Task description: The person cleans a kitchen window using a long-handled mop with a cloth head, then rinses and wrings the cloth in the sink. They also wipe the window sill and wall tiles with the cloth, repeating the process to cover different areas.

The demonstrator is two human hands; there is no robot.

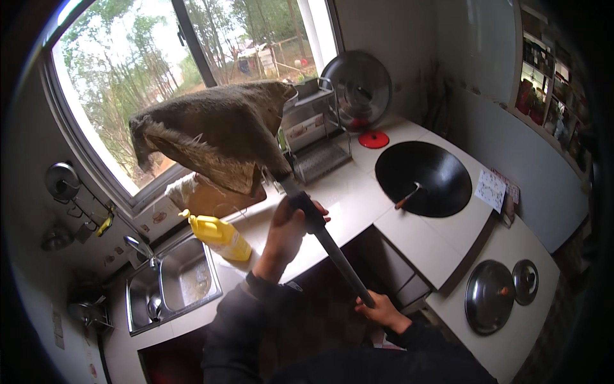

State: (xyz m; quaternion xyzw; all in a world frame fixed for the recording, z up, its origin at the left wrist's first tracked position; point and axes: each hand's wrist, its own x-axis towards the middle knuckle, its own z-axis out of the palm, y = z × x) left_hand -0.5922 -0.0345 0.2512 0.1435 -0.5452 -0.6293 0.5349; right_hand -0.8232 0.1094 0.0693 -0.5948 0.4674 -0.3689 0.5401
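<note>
Both my hands hold a grey pole (338,249) that slants up from the lower right. My left hand (285,230) wraps the pole near a dark collar (307,211), with the fingers partly hidden behind it. Lower down, my right hand (381,309) grips the pole's near end. At the far end hangs a brownish-grey cloth (216,122), draped over a head that it hides. The cloth is raised in front of the window (120,72), above the counter.
A yellow pump bottle (218,237) stands beside the double steel sink (187,276). A dish rack (319,158), a large lid (360,89) and a red lid (374,139) are at the back. A built-in wok (431,177) holds a wooden-handled utensil (407,197). Metal lids (489,297) lie at right.
</note>
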